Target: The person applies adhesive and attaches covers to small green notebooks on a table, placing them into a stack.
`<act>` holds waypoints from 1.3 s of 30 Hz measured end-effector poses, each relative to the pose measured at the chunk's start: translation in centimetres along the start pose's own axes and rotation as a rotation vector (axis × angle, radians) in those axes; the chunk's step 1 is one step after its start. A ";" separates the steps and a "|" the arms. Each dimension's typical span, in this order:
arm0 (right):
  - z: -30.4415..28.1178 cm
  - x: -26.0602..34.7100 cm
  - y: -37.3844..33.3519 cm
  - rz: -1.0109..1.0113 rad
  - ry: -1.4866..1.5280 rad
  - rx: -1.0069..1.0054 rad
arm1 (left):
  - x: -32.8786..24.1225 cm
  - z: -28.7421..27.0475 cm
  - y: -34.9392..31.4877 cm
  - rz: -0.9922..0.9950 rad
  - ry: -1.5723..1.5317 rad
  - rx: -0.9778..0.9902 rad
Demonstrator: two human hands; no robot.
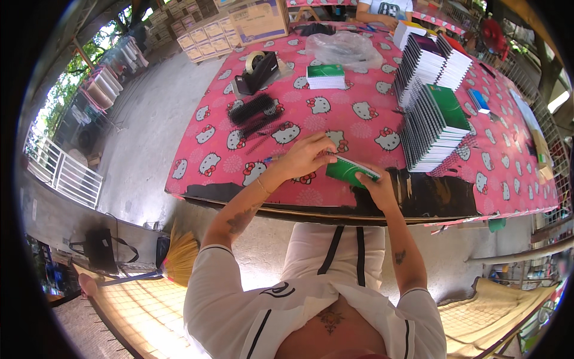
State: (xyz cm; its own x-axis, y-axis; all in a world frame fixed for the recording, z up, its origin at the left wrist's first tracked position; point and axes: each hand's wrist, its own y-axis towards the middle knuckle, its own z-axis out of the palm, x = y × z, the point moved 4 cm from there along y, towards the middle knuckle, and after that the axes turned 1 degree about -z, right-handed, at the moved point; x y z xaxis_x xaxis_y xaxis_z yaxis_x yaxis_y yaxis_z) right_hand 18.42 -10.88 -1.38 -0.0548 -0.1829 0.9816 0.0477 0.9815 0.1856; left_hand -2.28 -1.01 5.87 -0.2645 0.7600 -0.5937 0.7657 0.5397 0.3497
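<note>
A small green-covered notebook (345, 172) is held over the near edge of the table, its white page edge turned away from me. My right hand (379, 186) grips its right end, thumb lying on the cover. At the left far corner, the fingers of my left hand (310, 157) are pinched together against the notebook; whether they also hold a thin coil is too small to see. Beyond my left hand lie black plastic binding coils (251, 109) in a loose bunch. To the right stands a tall stack of green spiral notebooks (435, 128).
A pink patterned cloth (311, 194) covers the table, torn to black at the near edge. Farther back are a tape dispenser (258, 73), small green pads (326, 76), plastic wrap (344, 51), more spiral notebooks (421, 63), a blue box (478, 100) and a carton (259, 22). Another person (385, 8) sits opposite.
</note>
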 end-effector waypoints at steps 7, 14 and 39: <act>0.4 2.3 -1.3 -0.024 0.044 -0.128 | -4.4 5.3 -3.7 -0.001 0.717 -0.257; -1.1 2.1 -1.3 0.017 0.073 -0.083 | -3.4 1.7 -1.4 0.015 0.654 -0.266; -0.4 6.5 -3.0 -0.054 0.052 -0.044 | -9.3 2.3 -1.0 0.025 0.802 -0.276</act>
State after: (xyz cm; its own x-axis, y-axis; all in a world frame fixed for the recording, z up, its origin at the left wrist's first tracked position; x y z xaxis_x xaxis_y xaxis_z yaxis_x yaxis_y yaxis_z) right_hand 18.32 -15.01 4.44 -0.0070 -0.2393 0.9709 0.0900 0.9669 0.2389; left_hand 0.75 -9.48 9.40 -0.6649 0.7433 0.0735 0.6338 0.5094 0.5821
